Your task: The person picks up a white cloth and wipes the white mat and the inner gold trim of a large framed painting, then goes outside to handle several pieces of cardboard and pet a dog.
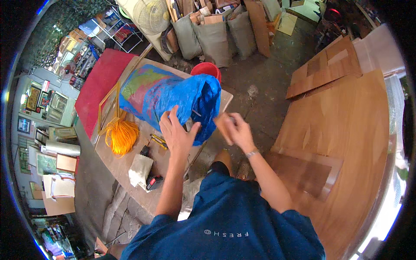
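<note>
A big blue plastic sack (167,94) with green and red patches lies on the table, its mouth gaping toward the right. My left hand (177,132) is at the near side of that mouth, fingers spread, thumb toward the opening; whether it touches the plastic I cannot tell. Right of the mouth, my right hand (239,133) grips a small flat brown piece of wood (224,128), slightly blurred. Something pale shows just inside the sack, mostly hidden. Left of my left hand lie a coil of orange rope (122,137) and a yellow-and-black tool (159,141).
On the table (113,162) are a crumpled pale cloth (140,170), a red-and-black tool (154,182) and an empty wooden frame (109,108). A red bucket (206,69) stands behind the sack. Large wood panels (342,125) lean at right; grey sacks of offcuts (212,41) stand at the back.
</note>
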`<state>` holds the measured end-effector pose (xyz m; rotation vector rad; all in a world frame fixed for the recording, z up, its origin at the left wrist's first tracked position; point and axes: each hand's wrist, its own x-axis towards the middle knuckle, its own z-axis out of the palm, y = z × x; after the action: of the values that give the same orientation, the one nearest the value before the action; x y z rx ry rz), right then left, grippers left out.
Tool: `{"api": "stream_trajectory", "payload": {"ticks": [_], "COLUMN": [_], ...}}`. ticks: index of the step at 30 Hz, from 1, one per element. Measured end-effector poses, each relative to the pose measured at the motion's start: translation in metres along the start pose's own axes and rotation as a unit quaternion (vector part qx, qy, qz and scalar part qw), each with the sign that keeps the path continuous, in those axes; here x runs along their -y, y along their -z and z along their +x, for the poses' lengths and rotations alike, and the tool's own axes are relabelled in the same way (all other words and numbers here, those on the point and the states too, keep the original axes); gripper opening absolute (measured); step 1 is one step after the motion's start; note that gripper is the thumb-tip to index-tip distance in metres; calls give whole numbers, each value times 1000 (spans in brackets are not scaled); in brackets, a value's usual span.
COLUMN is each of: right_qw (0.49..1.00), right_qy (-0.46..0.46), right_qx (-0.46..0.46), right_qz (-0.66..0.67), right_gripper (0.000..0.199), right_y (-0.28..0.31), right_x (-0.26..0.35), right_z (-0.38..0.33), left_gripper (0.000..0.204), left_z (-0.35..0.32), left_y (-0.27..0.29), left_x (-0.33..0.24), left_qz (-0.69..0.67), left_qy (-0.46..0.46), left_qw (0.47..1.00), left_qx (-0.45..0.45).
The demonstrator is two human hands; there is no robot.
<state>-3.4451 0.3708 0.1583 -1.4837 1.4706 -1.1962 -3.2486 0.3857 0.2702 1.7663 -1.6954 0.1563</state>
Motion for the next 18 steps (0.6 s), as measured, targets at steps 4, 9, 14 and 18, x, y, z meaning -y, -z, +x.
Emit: {"api": "stream_trajectory", "payload": {"ticks": [4,9,14,18], "right_qw": [996,992,985,971], "right_qy": [23,88,70,99], "right_qx": [81,90,134,164], "right_qz": [-3,11,-86,-145], "right_gripper": [54,47,45,43], "right_y": [-86,-188,-247,-257], "right_x": [15,7,-22,-43], "right_z": [85,147,173,186], "left_gripper": [24,13,8,11], "left_z": [49,78,98,130], "left_y": [-25,-21,-22,-33], "left_x": [21,21,40,47], "left_qz": [-76,-134,-255,-284], "left_qy": [-35,-17,-46,-96], "left_qw": [994,983,954,939], "left_qx": [70,127,152,167]}}
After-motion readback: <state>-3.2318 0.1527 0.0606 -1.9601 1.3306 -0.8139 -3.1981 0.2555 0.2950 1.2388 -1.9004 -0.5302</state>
